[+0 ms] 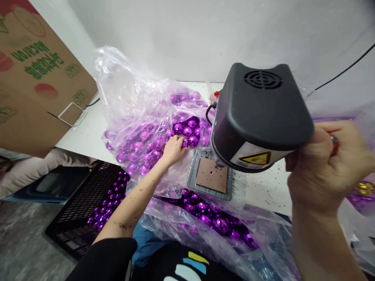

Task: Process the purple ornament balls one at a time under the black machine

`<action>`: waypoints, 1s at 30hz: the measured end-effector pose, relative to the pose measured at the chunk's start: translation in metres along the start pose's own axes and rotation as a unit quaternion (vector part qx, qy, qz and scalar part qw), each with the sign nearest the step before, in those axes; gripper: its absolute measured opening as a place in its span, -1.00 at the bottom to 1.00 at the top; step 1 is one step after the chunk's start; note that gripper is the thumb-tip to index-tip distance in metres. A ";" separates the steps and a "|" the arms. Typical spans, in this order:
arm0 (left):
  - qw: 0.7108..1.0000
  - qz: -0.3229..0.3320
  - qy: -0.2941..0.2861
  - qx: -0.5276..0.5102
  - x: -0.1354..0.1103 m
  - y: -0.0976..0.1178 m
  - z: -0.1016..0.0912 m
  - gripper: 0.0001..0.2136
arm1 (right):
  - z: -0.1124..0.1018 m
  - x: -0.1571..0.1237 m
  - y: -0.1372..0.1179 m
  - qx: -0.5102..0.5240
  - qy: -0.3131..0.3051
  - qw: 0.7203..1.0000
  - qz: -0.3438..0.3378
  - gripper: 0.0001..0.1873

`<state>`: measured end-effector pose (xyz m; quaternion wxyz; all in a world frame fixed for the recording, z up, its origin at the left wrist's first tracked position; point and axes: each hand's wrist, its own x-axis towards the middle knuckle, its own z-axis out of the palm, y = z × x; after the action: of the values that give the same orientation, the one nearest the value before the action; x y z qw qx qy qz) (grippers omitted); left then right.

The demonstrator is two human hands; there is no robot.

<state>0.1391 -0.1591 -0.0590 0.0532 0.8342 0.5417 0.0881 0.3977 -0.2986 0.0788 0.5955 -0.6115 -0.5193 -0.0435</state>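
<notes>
My left hand [175, 150] reaches into a clear plastic bag [114, 74] of shiny purple faceted balls [192, 124], its fingers closed at a ball by the bag's opening. Beside it stands a machine with a black rounded housing [263, 109], a vent on top and a yellow warning label. Under the housing lies a grey base with a square brown plate [211, 175] that has a small hole. My right hand [328, 168] is a fist at the housing's right side, around a mostly hidden handle. More purple balls [221, 224] lie in plastic across my lap.
A printed cardboard box [38, 86] stands at the left. Below the table's left edge, a black plastic crate [73, 210] holds small purple balls. Dark specks are scattered on the white table [263, 191]. Another person's leg [43, 168] shows at far left. A cable [345, 68] runs along the wall.
</notes>
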 end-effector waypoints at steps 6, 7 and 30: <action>1.000 0.000 -0.006 0.015 -0.013 0.011 0.014 -0.62 | -0.001 0.003 -0.004 0.017 -0.018 0.999 0.027 -0.59; 0.999 -0.009 0.009 -0.030 -0.018 0.012 0.013 -0.58 | -0.001 0.003 -0.004 0.018 -0.022 0.999 0.029 -0.59; 0.520 -0.172 -0.124 -0.828 -0.079 0.062 0.014 -0.63 | 0.008 0.019 0.001 0.043 -0.036 0.998 0.015 -0.53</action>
<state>0.1664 -0.2566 -0.0683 0.8006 0.3073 0.3449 0.3816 0.4026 -0.2812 0.0882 0.6030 -0.5942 -0.5323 0.0102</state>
